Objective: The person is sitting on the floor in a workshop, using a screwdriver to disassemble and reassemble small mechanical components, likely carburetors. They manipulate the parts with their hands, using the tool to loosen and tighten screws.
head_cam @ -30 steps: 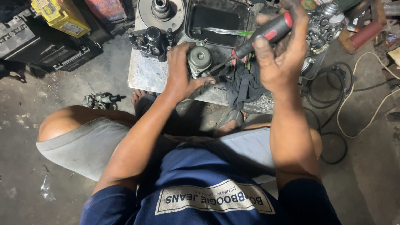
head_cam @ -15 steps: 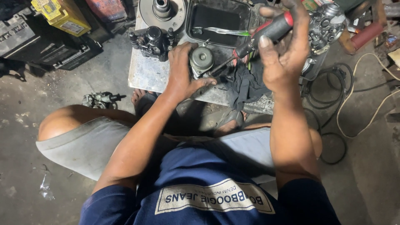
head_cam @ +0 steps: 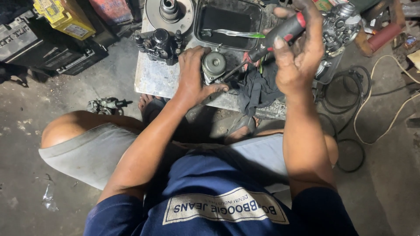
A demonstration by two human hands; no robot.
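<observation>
Fingers of the left hand [head_cam: 192, 74] are curled around a small round metal engine part [head_cam: 214, 64], which is steadied on a low grey work slab [head_cam: 153, 78]. Fingers of the right hand [head_cam: 297, 57] are closed around the black-and-red handle of a screwdriver [head_cam: 280, 36]; its thin shaft is angled down and left until the tip meets the round part.

From the head view, the slab is seen lying on a stained, dusty concrete floor [head_cam: 52, 131], just far of the squatting person's bare knees. One dark rag [head_cam: 258, 87] is draped over the slab's near edge, right of the round part. One black tray [head_cam: 229, 22] is set at the far side, with one green-handled tool [head_cam: 238, 33] lying in it. One black cast part [head_cam: 159, 43] and one round metal disc with a hub [head_cam: 168, 11] are placed far left on the slab. One carburettor-like assembly [head_cam: 339, 30] is seen behind the right hand. On the floor, one small metal part [head_cam: 105, 105] lies at the left, one yellow container [head_cam: 63, 17] stands far left, and cables [head_cam: 372, 113] are looped at the right.
</observation>
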